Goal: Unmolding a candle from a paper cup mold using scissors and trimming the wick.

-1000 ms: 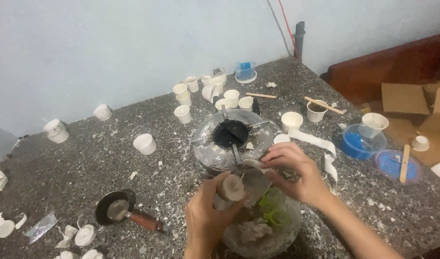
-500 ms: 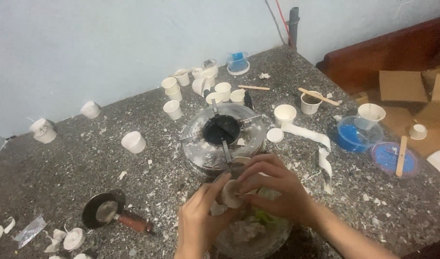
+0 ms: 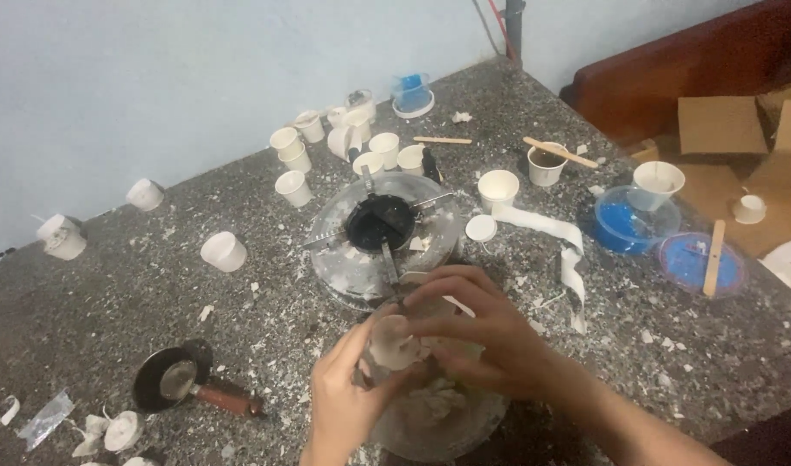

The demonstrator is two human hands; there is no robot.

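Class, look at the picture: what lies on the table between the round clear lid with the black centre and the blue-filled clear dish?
In the head view, between the round lid and the blue dish: a white cup, a small white disc and a paper strip.

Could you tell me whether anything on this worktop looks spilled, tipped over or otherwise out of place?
Yes. White flakes litter the speckled table. Several small white cups lie tipped on their sides, such as one left of the round glass dish and another near the wall. A torn white strip trails loosely.

Pale blue wall (image 3: 154,78) behind speckled grey stone counter (image 3: 240,302). Pipe (image 3: 514,26) at far corner. Brown furniture (image 3: 671,78) and cardboard boxes (image 3: 715,125) beyond right edge.
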